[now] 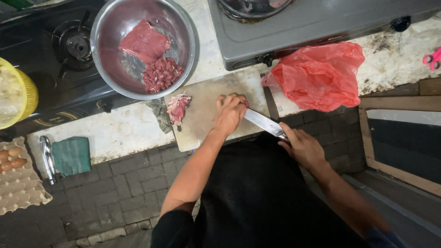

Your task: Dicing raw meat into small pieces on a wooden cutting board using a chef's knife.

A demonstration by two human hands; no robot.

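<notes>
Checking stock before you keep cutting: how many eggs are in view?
2, both brown eggs at the left frame edge, on the egg tray near its upper corner. More may sit outside the picture.

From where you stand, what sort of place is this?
Most likely a simple kitchen worktop. A gas stove stands at the back, a steel bowl holds raw red meat, and the left hand steadies meat on a cutting board while the right hand works a knife.
</notes>
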